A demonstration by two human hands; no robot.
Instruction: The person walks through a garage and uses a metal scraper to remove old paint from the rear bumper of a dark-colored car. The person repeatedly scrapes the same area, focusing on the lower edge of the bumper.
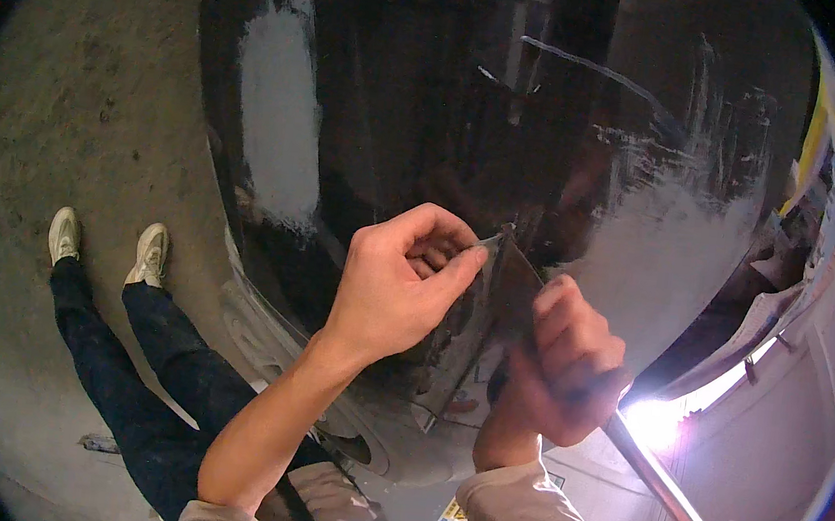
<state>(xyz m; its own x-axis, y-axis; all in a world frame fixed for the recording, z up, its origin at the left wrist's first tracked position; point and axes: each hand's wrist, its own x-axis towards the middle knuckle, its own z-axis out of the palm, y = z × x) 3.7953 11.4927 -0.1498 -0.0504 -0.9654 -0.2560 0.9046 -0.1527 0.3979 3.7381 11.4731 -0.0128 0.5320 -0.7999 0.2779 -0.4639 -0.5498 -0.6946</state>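
Note:
A large glossy black vehicle panel (434, 91) with dull grey patches lies before me. My left hand (390, 283) is closed in a pinch over its middle, thumb and index finger on the end of a thin greyish strip (491, 240). The strip's far end meets a small pointed spot on the panel. Close by on the right, my right hand (577, 361) wraps around a tool with a shiny metal shaft (658, 480), which sticks out toward the lower right. A thin dark edge (526, 260) runs from the pointed spot to my right fingers; its kind is unclear.
On the left a person's dark-trousered legs (93, 340) and light shoes (150, 253) stand on the rough floor (89, 118). Printed paper sheeting (833, 220) hangs along the panel's right edge. A bright light (653, 424) glares below it, beside a pale panel (783, 426).

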